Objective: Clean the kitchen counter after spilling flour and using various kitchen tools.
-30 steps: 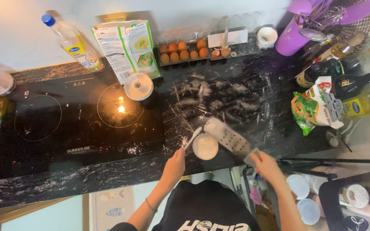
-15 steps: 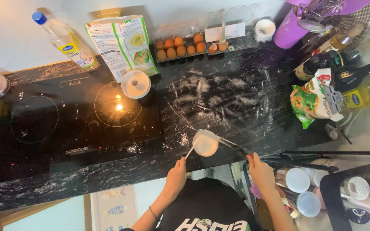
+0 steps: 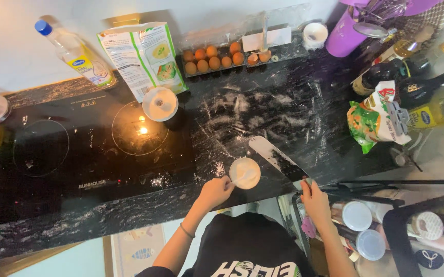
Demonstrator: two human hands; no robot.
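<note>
Near the lower middle of the frame, the left hand [image 3: 215, 191] is closed around the handle of a white spoon [image 3: 236, 180], and the bowl of the spoon lies inside a small white cup [image 3: 245, 173]. This cup stands on the black marbled bench [image 3: 104, 215], close to its front edge and just beside the left hand.

To the right of the cup, the right hand [image 3: 315, 197] is clenched around the handle of a large knife [image 3: 275, 158]. The broad blade lies flat on the bench and points toward the upper left, with its tip near the cup; I cannot tell if they touch. The blade looks dusted with white powder.

White flour is smeared over the bench above the cup, in the middle of the frame. On the left is a black induction cooktop [image 3: 42, 154], and a second white cup [image 3: 160, 103] stands at its upper right corner.

Along the top edge stand an oil bottle [image 3: 78, 51], a green and white flour bag [image 3: 142, 56] and an egg tray [image 3: 214, 59] with brown eggs. At the upper right there is a purple holder [image 3: 346, 33], several dark bottles [image 3: 411, 77] and a green snack bag [image 3: 373, 118].
</note>
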